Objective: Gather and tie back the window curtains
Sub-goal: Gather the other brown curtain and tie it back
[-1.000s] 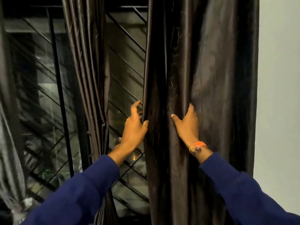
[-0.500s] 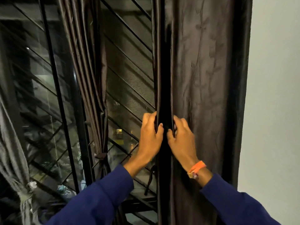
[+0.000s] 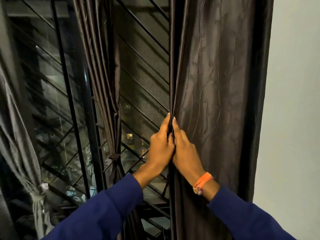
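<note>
We grip a dark curtain edge.
Our left hand and right hand touch, fingers closed on 1 fold.

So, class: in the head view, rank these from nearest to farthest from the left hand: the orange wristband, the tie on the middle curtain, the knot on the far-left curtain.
From the left hand:
1. Orange wristband, just to its right, on the other wrist.
2. Tie on the middle curtain, to its left.
3. Knot on the far-left curtain, lower left, by the picture's edge.
</note>
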